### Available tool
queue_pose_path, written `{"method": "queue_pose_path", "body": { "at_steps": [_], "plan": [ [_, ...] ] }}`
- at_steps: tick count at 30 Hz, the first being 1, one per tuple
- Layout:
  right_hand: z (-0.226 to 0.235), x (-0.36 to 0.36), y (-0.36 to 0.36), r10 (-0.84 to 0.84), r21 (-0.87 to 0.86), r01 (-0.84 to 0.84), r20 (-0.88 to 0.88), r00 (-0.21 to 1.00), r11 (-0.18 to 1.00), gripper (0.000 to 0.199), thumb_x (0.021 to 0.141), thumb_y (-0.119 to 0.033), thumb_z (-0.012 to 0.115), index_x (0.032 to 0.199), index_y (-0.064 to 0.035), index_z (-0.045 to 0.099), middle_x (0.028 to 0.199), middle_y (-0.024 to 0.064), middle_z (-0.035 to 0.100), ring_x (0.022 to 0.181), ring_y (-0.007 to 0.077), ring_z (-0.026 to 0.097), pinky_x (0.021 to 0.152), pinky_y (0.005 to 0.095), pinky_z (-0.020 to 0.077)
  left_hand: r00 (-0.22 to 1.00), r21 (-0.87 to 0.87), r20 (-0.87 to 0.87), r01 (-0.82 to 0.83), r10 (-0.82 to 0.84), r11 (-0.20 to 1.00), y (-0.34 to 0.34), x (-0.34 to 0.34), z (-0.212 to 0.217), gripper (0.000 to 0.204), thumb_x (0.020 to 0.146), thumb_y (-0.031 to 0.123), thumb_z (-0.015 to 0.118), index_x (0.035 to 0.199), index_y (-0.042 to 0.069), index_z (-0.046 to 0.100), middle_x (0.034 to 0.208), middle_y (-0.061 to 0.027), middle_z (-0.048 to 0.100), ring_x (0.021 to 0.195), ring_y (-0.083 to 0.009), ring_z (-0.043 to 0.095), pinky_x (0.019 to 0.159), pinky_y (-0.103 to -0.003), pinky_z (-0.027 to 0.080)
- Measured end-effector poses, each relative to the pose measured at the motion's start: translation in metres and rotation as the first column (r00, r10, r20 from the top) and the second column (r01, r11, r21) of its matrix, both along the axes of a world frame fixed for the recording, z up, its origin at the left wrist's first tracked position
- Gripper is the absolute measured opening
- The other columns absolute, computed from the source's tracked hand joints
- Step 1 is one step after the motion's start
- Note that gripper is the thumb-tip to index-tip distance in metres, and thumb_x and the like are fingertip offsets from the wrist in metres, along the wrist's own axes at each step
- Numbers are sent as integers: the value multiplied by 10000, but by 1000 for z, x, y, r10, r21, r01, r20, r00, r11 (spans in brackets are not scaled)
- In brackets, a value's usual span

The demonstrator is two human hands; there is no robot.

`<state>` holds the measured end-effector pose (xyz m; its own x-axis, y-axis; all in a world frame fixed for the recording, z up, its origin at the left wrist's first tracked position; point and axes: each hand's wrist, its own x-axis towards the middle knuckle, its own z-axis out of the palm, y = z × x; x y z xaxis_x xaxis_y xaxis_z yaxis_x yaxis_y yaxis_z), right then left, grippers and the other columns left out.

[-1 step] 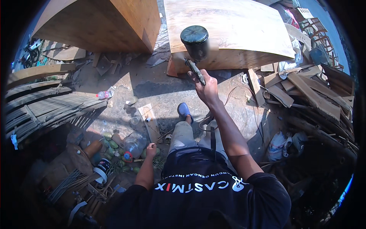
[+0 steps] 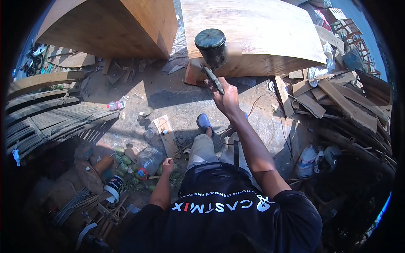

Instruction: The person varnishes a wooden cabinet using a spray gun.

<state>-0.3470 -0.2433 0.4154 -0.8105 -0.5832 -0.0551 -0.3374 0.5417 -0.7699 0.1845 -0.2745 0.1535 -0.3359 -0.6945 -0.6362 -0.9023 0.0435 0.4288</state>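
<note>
In my right hand (image 2: 226,96) is a spray gun (image 2: 214,80), its handle wrapped by my fingers. A dark round cup (image 2: 211,46) with a lid sits on top of the gun. The gun is held just in front of the near edge of a pale, glossy wooden panel piece (image 2: 253,25), apart from it as far as I can see. My left hand (image 2: 168,165) hangs low at my side, fingers curled into a fist, with nothing visible in it.
A second curved wooden piece (image 2: 114,29) stands at the far left. Scrap boards (image 2: 337,101) pile up on the right, by a thin hose (image 2: 270,96). Slatted wood (image 2: 55,122) lies left. A large clear bottle (image 2: 148,161) and a small bottle (image 2: 114,105) lie on the ground.
My right hand and the spray gun have shifted slightly to the left. My left hand stays where it was.
</note>
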Motion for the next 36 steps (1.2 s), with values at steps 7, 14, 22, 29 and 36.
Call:
{"method": "queue_pose_path", "body": {
  "at_steps": [7,14,22,29,36],
  "plan": [
    [-7,-24,13,-101,-48,103,43,994,994,449,951,-477,679,874,-42,599,747,227,657,775,469,655,673,521,494,994,5,-77,79,-79,997,-1,-19,13,341,920,345,633,1099,64,705,1015,-169,734,964,-318,711,879,-409,540],
    [-1,-115,102,-334,-171,321,-58,941,932,335,985,-334,704,939,-4,666,586,113,557,528,130,508,510,349,421,990,25,60,129,-130,991,2,-52,25,326,925,319,641,1115,63,709,1032,-153,740,984,-296,711,896,-402,541],
    [5,-229,204,-524,-35,525,24,851,850,539,977,-517,659,864,10,643,595,73,525,580,145,488,556,363,418,974,-7,153,170,-167,985,24,-127,21,312,901,330,652,1094,96,720,1024,-159,744,989,-335,710,894,-438,538],
    [14,-322,295,-620,32,619,16,785,785,626,943,-609,648,1020,7,735,701,159,654,689,241,637,690,396,504,964,71,154,209,-217,975,69,-197,28,299,915,306,648,1087,72,720,999,-179,738,955,-325,720,866,-417,547],
    [13,-401,371,-687,-1,687,43,726,726,607,956,-587,639,1100,-3,723,831,212,716,811,291,708,744,417,516,962,97,172,196,-210,976,87,-233,37,308,911,300,647,1063,40,710,941,-175,737,907,-318,718,832,-416,547]
  ]
}}
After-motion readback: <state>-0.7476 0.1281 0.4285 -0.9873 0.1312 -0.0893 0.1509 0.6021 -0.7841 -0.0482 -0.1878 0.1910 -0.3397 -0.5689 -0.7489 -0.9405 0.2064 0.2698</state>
